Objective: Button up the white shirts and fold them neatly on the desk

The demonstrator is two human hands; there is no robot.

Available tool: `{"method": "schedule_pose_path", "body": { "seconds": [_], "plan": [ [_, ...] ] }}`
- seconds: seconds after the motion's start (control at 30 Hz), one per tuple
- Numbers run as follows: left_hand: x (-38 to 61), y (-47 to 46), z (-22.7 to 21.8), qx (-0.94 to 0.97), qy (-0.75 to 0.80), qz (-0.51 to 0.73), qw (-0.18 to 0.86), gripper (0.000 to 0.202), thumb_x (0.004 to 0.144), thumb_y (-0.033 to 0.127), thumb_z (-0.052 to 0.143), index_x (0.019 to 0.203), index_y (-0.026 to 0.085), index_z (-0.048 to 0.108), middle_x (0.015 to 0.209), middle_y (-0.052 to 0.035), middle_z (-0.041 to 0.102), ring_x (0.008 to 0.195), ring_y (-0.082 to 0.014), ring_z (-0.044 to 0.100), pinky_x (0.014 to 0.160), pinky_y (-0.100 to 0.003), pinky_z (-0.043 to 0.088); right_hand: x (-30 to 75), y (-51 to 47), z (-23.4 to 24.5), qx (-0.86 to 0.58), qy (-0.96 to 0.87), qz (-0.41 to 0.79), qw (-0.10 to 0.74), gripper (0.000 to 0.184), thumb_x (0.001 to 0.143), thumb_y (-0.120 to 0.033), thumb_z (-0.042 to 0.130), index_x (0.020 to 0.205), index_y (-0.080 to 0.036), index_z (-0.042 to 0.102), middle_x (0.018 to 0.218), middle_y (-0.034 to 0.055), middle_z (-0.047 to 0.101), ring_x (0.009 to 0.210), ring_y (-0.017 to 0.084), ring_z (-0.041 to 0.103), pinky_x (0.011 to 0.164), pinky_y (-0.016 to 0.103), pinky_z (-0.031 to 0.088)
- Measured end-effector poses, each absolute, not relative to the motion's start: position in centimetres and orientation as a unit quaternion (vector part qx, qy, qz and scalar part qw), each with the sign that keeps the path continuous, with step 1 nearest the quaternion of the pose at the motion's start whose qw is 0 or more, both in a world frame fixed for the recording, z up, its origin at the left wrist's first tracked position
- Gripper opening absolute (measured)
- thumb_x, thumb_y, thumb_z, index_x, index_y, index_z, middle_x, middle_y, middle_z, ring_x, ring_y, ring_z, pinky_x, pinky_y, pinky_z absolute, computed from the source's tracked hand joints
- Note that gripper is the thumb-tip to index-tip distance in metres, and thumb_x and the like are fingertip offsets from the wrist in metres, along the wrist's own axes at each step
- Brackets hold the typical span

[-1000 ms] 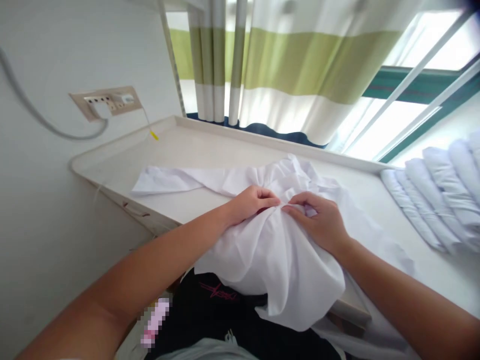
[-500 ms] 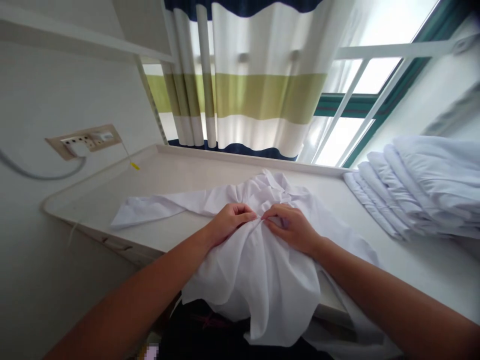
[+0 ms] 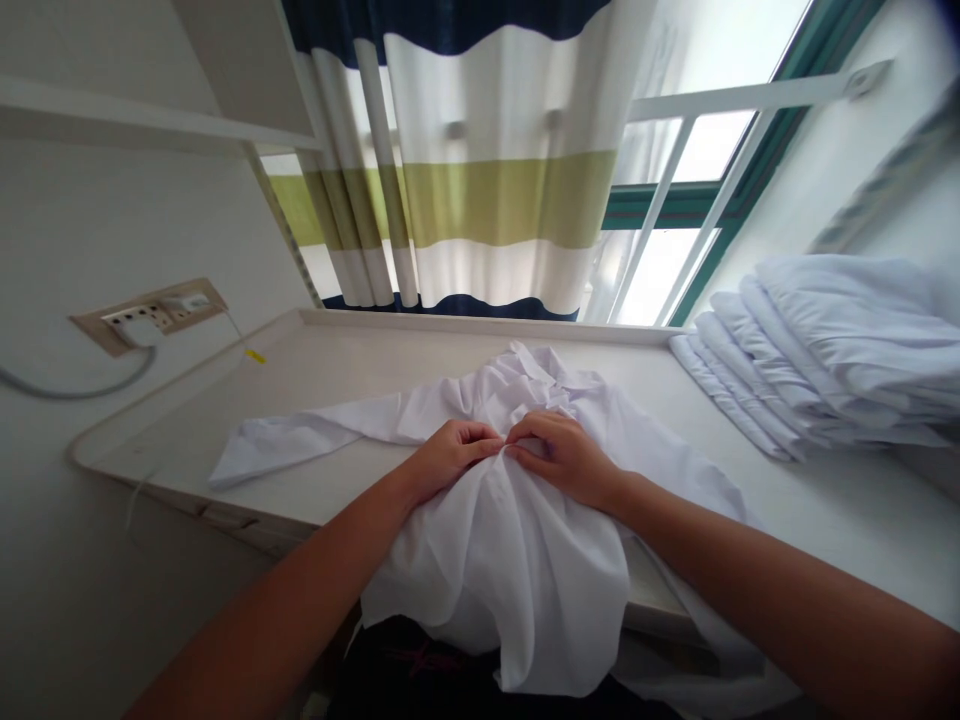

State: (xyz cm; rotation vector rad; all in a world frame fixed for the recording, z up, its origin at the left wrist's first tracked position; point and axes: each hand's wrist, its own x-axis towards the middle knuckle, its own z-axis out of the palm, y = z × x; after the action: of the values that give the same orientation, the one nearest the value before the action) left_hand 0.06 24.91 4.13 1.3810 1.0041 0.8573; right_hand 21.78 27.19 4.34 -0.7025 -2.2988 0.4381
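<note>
A white long-sleeved shirt (image 3: 517,560) lies across the table's front part, its collar toward the back and its lower part hanging over the front edge. One sleeve stretches out to the left; the other side spreads right, partly behind my right forearm. My left hand (image 3: 456,455) pinches the shirt's front at the middle, thumb and fingers closed on the cloth. Right beside it my right hand (image 3: 559,455) pinches the same spot, fingertips nearly touching the left ones. Whatever small part lies between the fingertips is hidden.
A stack of folded white garments (image 3: 840,360) rests at the right of the white table (image 3: 375,350). On the left wall is a socket panel (image 3: 150,315) with a plugged-in cable. A striped curtain (image 3: 502,200) and a barred window (image 3: 675,210) stand behind the raised back edge.
The view has shifted slightly, so the room sits a little to the left. Both hands keep pinching the shirt's front, with only slight finger movement.
</note>
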Motion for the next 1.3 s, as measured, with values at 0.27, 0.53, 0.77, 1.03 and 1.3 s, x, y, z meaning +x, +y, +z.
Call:
{"method": "schedule_pose_path", "body": {
  "seconds": [0.27,0.53,0.77,1.03,1.3],
  "plan": [
    [0.12,24.89,4.28,0.612,0.441,0.365,0.547,0.030,0.080,0.045,0.073,0.080,0.015,0.075,0.076,0.0001,0.068,0.074,-0.0151,0.057,0.072,-0.025,0.041,21.79,27.17,4.52,-0.275,-0.878,0.189,0.344,0.009,0.094,-0.027,0.060,0.090,-0.022,0.066,0.084,0.0009,0.069,0.078,0.017,0.061,0.081,0.033,0.043],
    [0.12,24.93,4.09,0.610,0.440,0.365,0.548,0.027,0.080,0.042,0.073,0.080,0.014,0.075,0.077,-0.0008,0.068,0.075,-0.0158,0.057,0.073,-0.025,0.041,21.71,27.14,4.59,-0.281,-0.876,0.190,0.342,0.007,0.093,-0.024,0.061,0.088,-0.021,0.066,0.082,-0.0002,0.069,0.075,0.016,0.060,0.079,0.031,0.042],
    [0.13,24.80,4.19,0.597,0.441,0.364,0.562,0.027,0.078,0.041,0.075,0.074,0.014,0.072,0.070,0.0011,0.065,0.067,-0.0131,0.054,0.066,-0.024,0.038,21.66,27.07,4.57,-0.292,-0.873,0.192,0.341,0.007,0.092,-0.023,0.060,0.086,-0.021,0.064,0.080,-0.0005,0.068,0.074,0.016,0.060,0.078,0.032,0.042],
    [0.51,24.76,4.22,0.592,0.446,0.364,0.564,0.026,0.075,0.039,0.076,0.073,0.014,0.070,0.071,0.0011,0.063,0.069,-0.0134,0.053,0.064,-0.023,0.038,21.54,27.06,4.43,-0.304,-0.871,0.184,0.340,0.005,0.090,-0.023,0.061,0.087,-0.022,0.064,0.081,-0.0005,0.069,0.073,0.016,0.060,0.076,0.031,0.042],
    [0.50,24.90,4.18,0.575,0.448,0.370,0.576,0.030,0.076,0.043,0.075,0.075,0.014,0.070,0.071,0.0001,0.063,0.067,-0.0132,0.053,0.062,-0.023,0.038,21.39,27.01,4.18,-0.310,-0.871,0.166,0.343,0.002,0.092,-0.023,0.061,0.091,-0.022,0.059,0.080,-0.0024,0.067,0.070,0.015,0.057,0.076,0.031,0.039]
  ]
}}
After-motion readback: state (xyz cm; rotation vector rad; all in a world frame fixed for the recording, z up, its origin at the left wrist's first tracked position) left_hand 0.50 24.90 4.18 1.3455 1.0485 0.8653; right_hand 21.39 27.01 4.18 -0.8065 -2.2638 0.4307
